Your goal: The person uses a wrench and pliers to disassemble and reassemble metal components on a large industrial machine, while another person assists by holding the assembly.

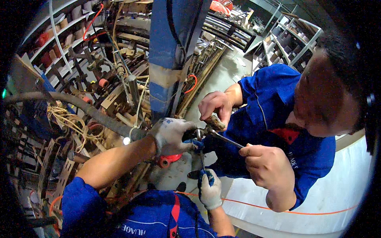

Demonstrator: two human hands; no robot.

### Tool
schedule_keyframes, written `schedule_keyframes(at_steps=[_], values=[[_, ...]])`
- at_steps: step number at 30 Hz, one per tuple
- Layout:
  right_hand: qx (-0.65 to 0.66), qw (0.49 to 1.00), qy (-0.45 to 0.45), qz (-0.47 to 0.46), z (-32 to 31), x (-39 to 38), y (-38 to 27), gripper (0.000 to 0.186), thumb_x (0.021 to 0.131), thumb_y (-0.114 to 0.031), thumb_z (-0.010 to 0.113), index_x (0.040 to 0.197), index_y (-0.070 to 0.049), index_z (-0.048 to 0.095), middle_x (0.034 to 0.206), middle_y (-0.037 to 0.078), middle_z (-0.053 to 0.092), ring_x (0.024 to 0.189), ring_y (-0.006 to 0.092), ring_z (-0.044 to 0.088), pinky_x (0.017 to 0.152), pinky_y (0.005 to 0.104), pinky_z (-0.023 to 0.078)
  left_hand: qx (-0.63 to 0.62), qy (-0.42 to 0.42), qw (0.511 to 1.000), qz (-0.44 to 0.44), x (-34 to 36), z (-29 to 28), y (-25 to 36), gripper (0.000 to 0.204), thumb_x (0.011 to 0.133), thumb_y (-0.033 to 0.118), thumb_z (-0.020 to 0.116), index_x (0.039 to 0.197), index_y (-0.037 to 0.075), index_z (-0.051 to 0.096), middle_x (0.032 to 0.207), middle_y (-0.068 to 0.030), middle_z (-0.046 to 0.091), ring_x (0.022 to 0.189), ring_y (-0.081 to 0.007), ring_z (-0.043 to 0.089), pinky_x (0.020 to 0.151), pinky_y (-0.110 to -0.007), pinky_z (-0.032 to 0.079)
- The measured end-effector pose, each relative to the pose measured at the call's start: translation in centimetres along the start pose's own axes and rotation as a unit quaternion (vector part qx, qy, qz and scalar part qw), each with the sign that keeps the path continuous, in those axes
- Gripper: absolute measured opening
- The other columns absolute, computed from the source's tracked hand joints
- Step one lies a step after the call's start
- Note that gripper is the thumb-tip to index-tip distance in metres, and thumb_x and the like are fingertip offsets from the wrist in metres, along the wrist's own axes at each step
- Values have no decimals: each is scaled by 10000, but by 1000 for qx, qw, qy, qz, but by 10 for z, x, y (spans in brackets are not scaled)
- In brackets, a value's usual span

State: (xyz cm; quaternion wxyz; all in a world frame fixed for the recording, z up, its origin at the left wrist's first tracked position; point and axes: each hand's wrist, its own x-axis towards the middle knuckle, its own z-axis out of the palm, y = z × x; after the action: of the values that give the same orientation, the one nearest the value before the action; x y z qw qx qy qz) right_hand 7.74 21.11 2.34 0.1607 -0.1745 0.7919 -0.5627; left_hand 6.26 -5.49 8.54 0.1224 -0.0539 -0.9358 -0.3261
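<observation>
My left hand (172,135), in a white glove with blue fingertips, is closed round the end of a thick dark hose (89,111). Just past it is a metal fitting (206,130), partly hidden by hands. In my gloved right hand (210,189) is the handle of a metal wrench (201,158), which rises toward the fitting. Opposite me, a co-worker's bare hand (217,106) grips a dirty brownish piece (214,122) at the fitting. The co-worker's other hand (268,162) holds a second wrench (228,139), its head at the same joint.
A blue steel column (166,55) stands right beyond my left hand. Racks of metal parts and a bundle of yellowish cord (69,119) fill the left. An orange line (254,205) runs across the lower right, over a large white surface (317,190). Shelving (295,35) stands far right.
</observation>
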Motion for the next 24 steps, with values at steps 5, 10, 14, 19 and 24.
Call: schedule_keyframes(at_steps=[5,10,14,19,24], values=[[12,1000,14,16,0,-1,1,169,986,-183,577,1005,-31,648,734,56,627,640,148,575,600,332,464,-1,6,1000,-5,2,-7,6,560,720,403,818,1152,73,681,1017,-166,714,979,-372,692,865,-451,554],[-30,999,4,-22,-2,-2,-2,173,984,-185,579,994,-25,645,724,60,620,642,146,577,598,342,466,1,-30,999,-24,1,-9,10,568,718,404,819,1162,76,684,1021,-172,715,1000,-368,692,882,-446,551],[-16,1000,23,-3,4,-7,-9,191,1007,-185,551,972,-11,621,715,28,572,651,112,521,588,309,425,-2,-38,999,-20,-1,-11,12,561,724,402,813,1154,64,684,1037,-179,716,1007,-372,691,885,-448,548],[10,1000,17,-1,5,-7,2,185,1013,-168,532,983,-4,613,727,12,560,662,100,498,593,289,413,9,-10,1000,-8,-3,-11,11,570,731,425,801,1138,45,677,1042,-205,710,1017,-390,683,886,-461,544],[-45,998,32,-36,4,-8,1,184,1012,-166,533,991,-4,616,761,9,567,674,98,499,607,279,416,0,-36,999,-8,-2,-15,16,569,737,415,783,1147,37,667,1018,-221,701,1003,-404,678,875,-472,542]])
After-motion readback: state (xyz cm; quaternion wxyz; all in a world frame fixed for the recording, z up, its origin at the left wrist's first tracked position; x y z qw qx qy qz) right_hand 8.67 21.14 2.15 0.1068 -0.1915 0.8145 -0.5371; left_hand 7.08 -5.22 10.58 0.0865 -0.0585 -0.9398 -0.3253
